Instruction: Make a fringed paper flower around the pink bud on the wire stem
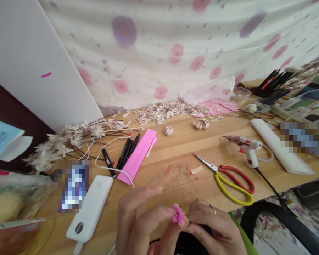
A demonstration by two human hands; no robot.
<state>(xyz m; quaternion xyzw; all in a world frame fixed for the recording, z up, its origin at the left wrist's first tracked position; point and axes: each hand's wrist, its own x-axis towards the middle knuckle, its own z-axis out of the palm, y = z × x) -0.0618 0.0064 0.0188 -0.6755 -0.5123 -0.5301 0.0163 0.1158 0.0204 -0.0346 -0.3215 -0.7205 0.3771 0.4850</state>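
Over the wooden desk [164, 159], hands [140, 223] pinch a small ruffled pink flower [179, 215].

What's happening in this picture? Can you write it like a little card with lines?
Left hand: pinching a small pink flower
Right hand: holding the same flower from the other side
Nearest tool: red and yellow scissors
Also on the wooden table: hot glue gun, white power bank, pink paper strip
Farther back: pile of pale petals
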